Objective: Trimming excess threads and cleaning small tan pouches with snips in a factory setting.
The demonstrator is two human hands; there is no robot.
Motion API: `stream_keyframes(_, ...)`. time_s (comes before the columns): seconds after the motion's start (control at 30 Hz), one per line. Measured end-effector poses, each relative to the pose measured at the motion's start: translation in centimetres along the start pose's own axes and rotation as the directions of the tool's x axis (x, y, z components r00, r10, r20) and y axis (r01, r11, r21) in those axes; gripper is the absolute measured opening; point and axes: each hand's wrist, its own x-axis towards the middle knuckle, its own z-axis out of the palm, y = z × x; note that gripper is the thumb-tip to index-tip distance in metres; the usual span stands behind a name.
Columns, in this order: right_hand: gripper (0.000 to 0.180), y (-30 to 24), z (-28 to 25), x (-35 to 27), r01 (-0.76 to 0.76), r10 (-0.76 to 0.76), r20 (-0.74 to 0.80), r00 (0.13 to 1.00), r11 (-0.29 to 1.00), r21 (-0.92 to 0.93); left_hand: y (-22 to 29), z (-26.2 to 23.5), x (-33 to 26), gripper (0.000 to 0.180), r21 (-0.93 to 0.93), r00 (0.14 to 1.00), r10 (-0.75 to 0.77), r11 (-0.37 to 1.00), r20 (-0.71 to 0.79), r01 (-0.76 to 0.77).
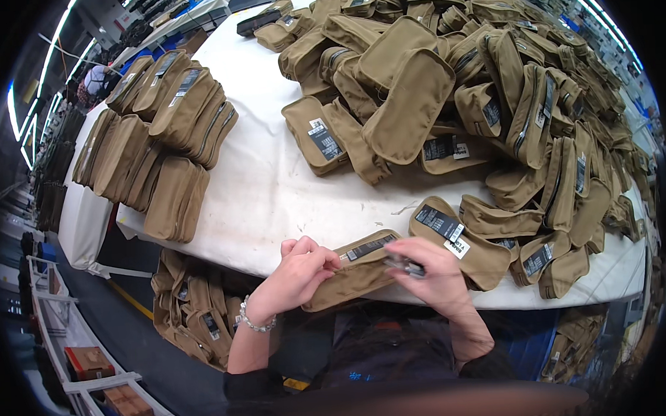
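Observation:
A tan fabric zip pouch point(356, 279) lies at the table's near edge in front of my body, with a dark printed label along its top. My left hand point(295, 277), a beaded bracelet at its wrist, is closed in a pinch at the pouch's left end. Over its right end is my right hand point(436, 272), closed around small metal thread snips point(405, 265), partly hidden by the fingers. Just right of that hand, another tan pouch point(489, 265) lies flat with a dark label and a white sticker.
A large heap of tan pouches point(416, 80) covers the far and right side of the white-covered table point(249, 130). Pouches stand in stacked rows point(172, 125) at the left. Below the table edge, a container holds more pouches point(197, 315). Shelving with boxes point(89, 363) stands lower left.

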Motion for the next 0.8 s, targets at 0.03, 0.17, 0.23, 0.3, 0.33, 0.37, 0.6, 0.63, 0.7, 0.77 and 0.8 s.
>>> stream_keyframes(0.03, 0.028, 0.5, 0.1, -0.1, 0.002, -0.002, -0.002, 1.0, 1.0, -0.005, -0.3, -0.1, 0.2, 0.017, 0.001, 0.999, 0.038, 0.999, 0.024, -0.038)
stream_keyframes(0.17, 0.019, 1.3, 0.4, -0.8, -0.08, 0.117, 0.221, 0.968, 0.982, -0.17, 0.1, -0.7, 1.3, 0.014, 0.124, 0.997, 0.057, 0.99, 0.06, -0.064)
stream_keyframes(0.23, 0.018, 1.1, 0.7, -1.2, -0.074, 0.111, 0.179, 0.978, 0.977, -0.2, 0.0, -0.8, 1.7, 0.012, 0.21, 0.993, 0.111, 0.971, 0.038, -0.117)
stream_keyframes(0.3, 0.016, 0.4, 0.5, -1.5, -0.163, 0.172, 0.207, 0.963, 0.985, -0.059, -0.1, -0.8, 2.3, 0.011, 0.236, 0.989, 0.149, 0.961, 0.002, -0.145)
stream_keyframes(0.33, 0.015, 0.1, 0.5, -1.7, -0.254, 0.227, 0.243, 0.943, 0.964, 0.084, -0.1, -0.7, 2.4, 0.011, 0.264, 0.982, 0.185, 0.949, -0.031, -0.17)
stream_keyframes(0.37, 0.015, 0.1, 0.5, -2.1, -0.26, 0.235, 0.237, 0.943, 0.962, 0.079, 0.2, -0.7, 2.7, 0.011, 0.258, 0.981, 0.19, 0.95, -0.028, -0.177)
stream_keyframes(0.6, 0.011, 0.9, 1.9, -6.1, -0.356, 0.343, 0.114, 0.932, 0.926, 0.126, -0.4, 1.1, 3.5, 0.012, 0.033, 0.966, 0.255, 0.966, 0.043, -0.256)
stream_keyframes(0.63, 0.011, 1.0, 2.2, -6.7, -0.36, 0.347, 0.115, 0.931, 0.924, 0.127, -0.4, 1.4, 3.7, 0.011, -0.011, 0.961, 0.278, 0.961, 0.015, -0.278)
stream_keyframes(0.7, 0.012, 0.9, 2.8, -7.6, -0.279, 0.279, 0.022, 0.96, 0.951, 0.132, -0.5, 1.6, 4.2, 0.01, 0.011, 0.942, 0.333, 0.942, 0.039, -0.334)
stream_keyframes(0.77, 0.013, 0.8, 2.7, -8.0, -0.274, 0.274, 0.009, 0.962, 0.956, 0.107, -0.2, 1.8, 4.6, 0.01, 0.035, 0.92, 0.386, 0.921, 0.064, -0.389)
stream_keyframes(0.8, 0.013, 0.4, 2.5, -7.9, -0.211, 0.213, -0.007, 0.977, 0.973, 0.09, 0.2, 1.7, 4.7, 0.009, 0.097, 0.909, 0.41, 0.904, 0.081, -0.416)
